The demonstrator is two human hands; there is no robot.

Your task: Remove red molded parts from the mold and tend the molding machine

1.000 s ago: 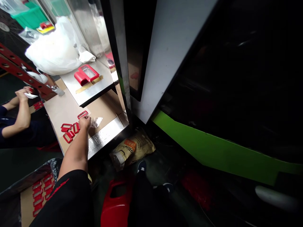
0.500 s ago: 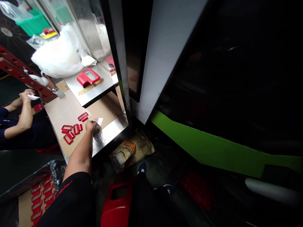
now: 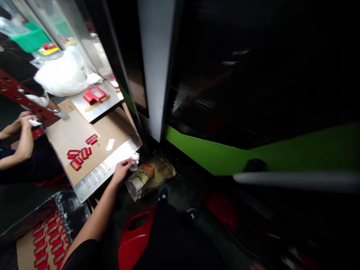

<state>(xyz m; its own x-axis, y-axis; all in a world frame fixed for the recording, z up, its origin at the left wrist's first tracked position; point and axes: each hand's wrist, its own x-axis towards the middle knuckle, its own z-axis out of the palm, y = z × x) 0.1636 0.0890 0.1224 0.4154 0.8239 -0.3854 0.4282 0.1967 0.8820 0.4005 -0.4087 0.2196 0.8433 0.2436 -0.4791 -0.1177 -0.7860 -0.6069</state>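
Note:
My left hand (image 3: 123,168) is closed on a shiny, clear plastic piece (image 3: 135,160), just past the front edge of the worktable and above a yellowish bag. Along the table's metal edge lies a row of flat clear pieces (image 3: 97,174). Another shiny piece (image 3: 110,144) rests on the cardboard (image 3: 118,122). Farther left on the cardboard are several red frame-shaped plastic parts (image 3: 75,163). At the bottom edge shows a blurred skin-toned sliver, perhaps my right hand (image 3: 257,266); its fingers cannot be made out.
A red part (image 3: 95,94) sits on a raised metal plate beside a white bag (image 3: 63,75). The yellowish printed bag (image 3: 153,174) and red stool (image 3: 135,240) stand below. A box (image 3: 24,251) holds rows of red parts. Another person's hands (image 3: 26,120) work at left; a green-black machine (image 3: 197,150) stands right.
My left hand has moved from over the cardboard toward me and right, past the table edge, with clear plastic in it. The view has turned right, and the machine's white handle shows more.

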